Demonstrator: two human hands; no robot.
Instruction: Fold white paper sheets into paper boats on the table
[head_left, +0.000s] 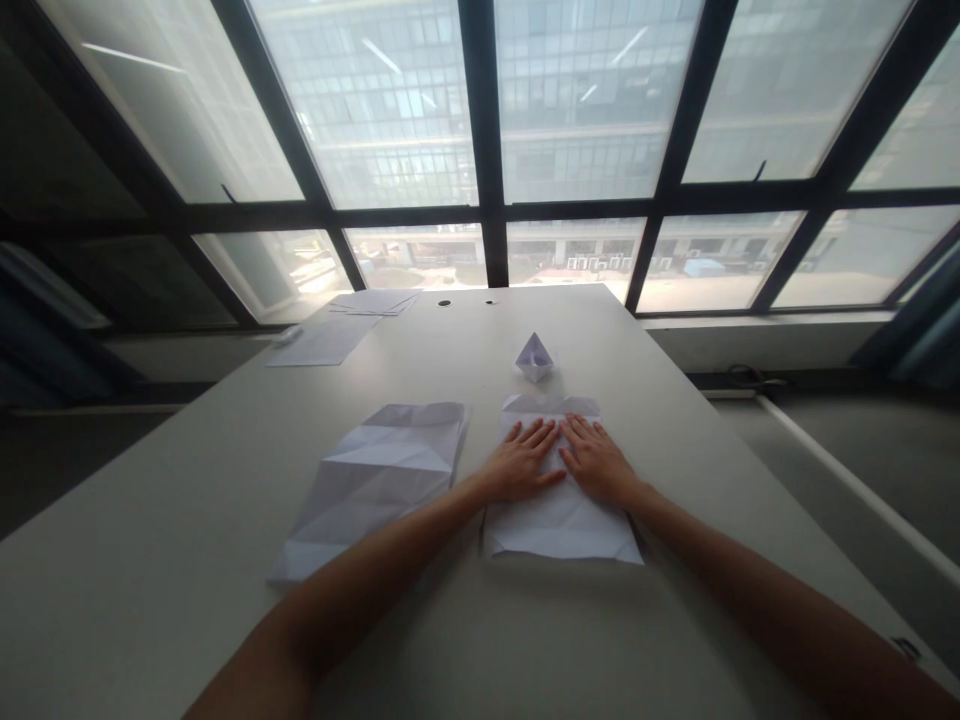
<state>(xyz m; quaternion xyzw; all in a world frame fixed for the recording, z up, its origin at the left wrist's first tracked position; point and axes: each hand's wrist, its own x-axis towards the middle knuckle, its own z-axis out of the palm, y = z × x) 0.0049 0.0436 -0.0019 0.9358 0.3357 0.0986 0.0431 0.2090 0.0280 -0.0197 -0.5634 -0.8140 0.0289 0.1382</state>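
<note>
A creased white sheet of paper (559,530) lies in front of me, its near and far edges lifting a little. My left hand (523,460) rests flat on it with the fingers spread. Beside it, my right hand (596,460) also lies flat on the paper, fingers stretched out, the fingertips of both hands close together. Just beyond the sheet stands a small folded paper boat (534,358). To the left is a second creased sheet (382,465), partly covered by my left forearm.
A stack of flat white paper (322,340) lies at the far left of the white table (450,370). Two cable holes are near its far edge. Large dark-framed windows (491,130) rise behind. A white rail (855,480) runs along the floor to the right.
</note>
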